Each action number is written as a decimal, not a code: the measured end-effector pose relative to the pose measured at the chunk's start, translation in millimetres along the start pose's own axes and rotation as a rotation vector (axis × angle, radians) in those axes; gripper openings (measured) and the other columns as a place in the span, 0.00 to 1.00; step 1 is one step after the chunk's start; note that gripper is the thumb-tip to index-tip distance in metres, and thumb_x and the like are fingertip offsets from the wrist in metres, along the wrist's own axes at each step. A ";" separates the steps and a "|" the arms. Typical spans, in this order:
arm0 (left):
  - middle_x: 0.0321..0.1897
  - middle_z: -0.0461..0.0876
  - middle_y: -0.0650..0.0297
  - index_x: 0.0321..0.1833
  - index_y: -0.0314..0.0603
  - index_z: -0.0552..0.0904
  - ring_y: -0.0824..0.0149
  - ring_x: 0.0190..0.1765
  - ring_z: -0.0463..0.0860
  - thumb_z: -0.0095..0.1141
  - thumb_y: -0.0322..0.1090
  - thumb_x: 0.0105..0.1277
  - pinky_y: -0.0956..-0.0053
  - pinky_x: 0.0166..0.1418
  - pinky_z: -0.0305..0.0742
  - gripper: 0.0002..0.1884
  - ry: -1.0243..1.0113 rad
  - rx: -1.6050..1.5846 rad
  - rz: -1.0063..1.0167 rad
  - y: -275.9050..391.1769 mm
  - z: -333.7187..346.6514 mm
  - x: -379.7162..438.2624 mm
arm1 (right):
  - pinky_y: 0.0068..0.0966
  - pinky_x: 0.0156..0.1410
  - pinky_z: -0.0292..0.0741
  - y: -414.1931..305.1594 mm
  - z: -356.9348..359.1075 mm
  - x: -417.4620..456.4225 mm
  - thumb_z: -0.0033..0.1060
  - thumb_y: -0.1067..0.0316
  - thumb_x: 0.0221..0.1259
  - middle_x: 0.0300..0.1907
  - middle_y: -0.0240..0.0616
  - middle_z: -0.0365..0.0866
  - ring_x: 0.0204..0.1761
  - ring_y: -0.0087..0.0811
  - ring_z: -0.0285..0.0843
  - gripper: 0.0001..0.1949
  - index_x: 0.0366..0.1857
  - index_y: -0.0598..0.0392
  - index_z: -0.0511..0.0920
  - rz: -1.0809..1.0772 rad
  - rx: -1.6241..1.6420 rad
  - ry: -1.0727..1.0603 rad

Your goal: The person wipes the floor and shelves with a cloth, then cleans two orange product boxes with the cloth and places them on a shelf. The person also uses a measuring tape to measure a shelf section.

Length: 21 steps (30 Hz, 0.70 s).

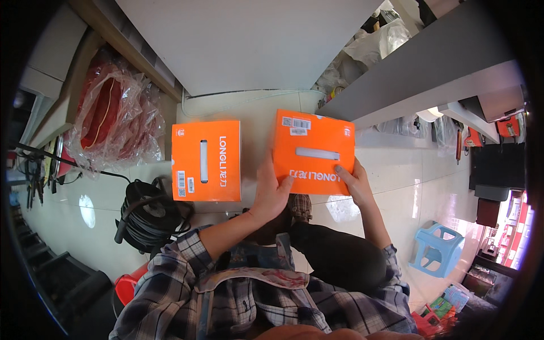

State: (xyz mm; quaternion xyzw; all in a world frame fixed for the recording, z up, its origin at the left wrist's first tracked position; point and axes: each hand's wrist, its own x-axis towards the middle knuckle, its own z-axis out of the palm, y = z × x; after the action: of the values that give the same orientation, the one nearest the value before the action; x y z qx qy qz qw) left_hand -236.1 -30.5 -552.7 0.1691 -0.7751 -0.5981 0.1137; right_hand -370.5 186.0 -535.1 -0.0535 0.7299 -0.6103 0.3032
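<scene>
An orange Longli cardboard box (314, 138) with a light carrying strap across its top is gripped between my two hands. My left hand (272, 187) presses its left side, with the thumb near the lower left corner. On the right side is my right hand (355, 180), its thumb resting on the top by the strap's end. A second orange Longli box (191, 148), its strap running the other way, stands to the left, apart from the held one. Both boxes bear printed writing and code labels. The fingers beneath the held box are hidden.
A black cable reel (146, 212) stands on the tiled floor at left, below red items in clear plastic (123, 114). A grey panel (250, 46) rises ahead. At right are a grey shelf edge (425, 68) and a blue plastic stool (437, 248). A red stool or container (127, 284) is partly visible lower left.
</scene>
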 end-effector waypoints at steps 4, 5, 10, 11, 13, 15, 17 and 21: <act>0.66 0.69 0.45 0.78 0.31 0.55 0.49 0.68 0.71 0.60 0.27 0.68 0.60 0.72 0.67 0.38 0.088 0.095 0.010 -4.8 -6.8 28.1 | 0.27 0.63 0.75 0.2 15.0 36.6 0.65 0.68 0.68 0.56 0.42 0.82 0.56 0.28 0.80 0.25 0.66 0.64 0.70 -0.049 0.072 0.007; 0.66 0.70 0.46 0.78 0.32 0.55 0.51 0.68 0.73 0.61 0.27 0.68 0.61 0.72 0.68 0.39 0.074 0.067 -0.002 -2.3 -7.5 39.5 | 0.27 0.63 0.75 -0.5 14.7 43.4 0.65 0.69 0.68 0.56 0.41 0.82 0.55 0.28 0.80 0.25 0.66 0.64 0.70 -0.063 0.097 0.025; 0.68 0.69 0.45 0.79 0.31 0.55 0.48 0.69 0.71 0.62 0.29 0.67 0.57 0.72 0.67 0.40 0.173 -0.118 -0.185 -65.4 -3.4 69.7 | 0.26 0.66 0.73 21.0 14.3 71.1 0.68 0.68 0.66 0.57 0.41 0.81 0.60 0.30 0.76 0.26 0.65 0.64 0.71 -0.155 0.192 0.137; 0.68 0.70 0.46 0.78 0.32 0.56 0.50 0.69 0.72 0.62 0.30 0.68 0.58 0.72 0.67 0.39 0.212 -0.161 -0.217 -74.3 -3.1 71.0 | 0.26 0.67 0.72 35.6 13.9 63.9 0.68 0.68 0.66 0.57 0.41 0.80 0.60 0.31 0.76 0.26 0.66 0.64 0.72 -0.148 0.133 0.208; 0.67 0.71 0.49 0.77 0.33 0.58 0.54 0.68 0.73 0.61 0.32 0.69 0.62 0.71 0.68 0.36 0.133 -0.242 -0.232 -49.0 -0.8 62.1 | 0.30 0.64 0.75 50.4 14.6 37.7 0.70 0.65 0.65 0.56 0.41 0.80 0.57 0.32 0.77 0.30 0.69 0.63 0.69 0.002 0.084 0.346; 0.66 0.72 0.51 0.75 0.33 0.60 0.57 0.68 0.73 0.59 0.33 0.71 0.65 0.71 0.69 0.33 0.134 -0.291 -0.311 -33.3 -0.3 56.6 | 0.34 0.59 0.79 51.9 23.8 18.6 0.67 0.62 0.68 0.57 0.42 0.80 0.56 0.33 0.79 0.32 0.71 0.62 0.65 0.290 0.192 0.292; 0.65 0.72 0.53 0.74 0.32 0.62 0.60 0.68 0.73 0.57 0.34 0.72 0.68 0.70 0.69 0.31 0.192 -0.316 -0.442 -31.6 3.6 61.2 | 0.37 0.57 0.80 53.4 33.3 20.2 0.64 0.59 0.71 0.59 0.42 0.80 0.57 0.37 0.81 0.29 0.70 0.60 0.65 0.356 0.348 0.142; 0.64 0.73 0.52 0.73 0.31 0.63 0.60 0.67 0.75 0.55 0.33 0.74 0.67 0.70 0.69 0.28 0.237 -0.420 -0.388 -29.8 7.6 82.5 | 0.39 0.55 0.82 52.0 37.9 44.5 0.62 0.57 0.72 0.58 0.43 0.80 0.55 0.40 0.82 0.30 0.71 0.61 0.63 0.334 0.521 0.065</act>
State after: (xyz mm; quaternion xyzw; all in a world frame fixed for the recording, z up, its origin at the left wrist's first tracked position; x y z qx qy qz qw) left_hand -310.9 -63.4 -585.6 0.3554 -0.5692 -0.7317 0.1194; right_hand -372.1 146.5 -602.5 0.1662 0.5569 -0.7200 0.3792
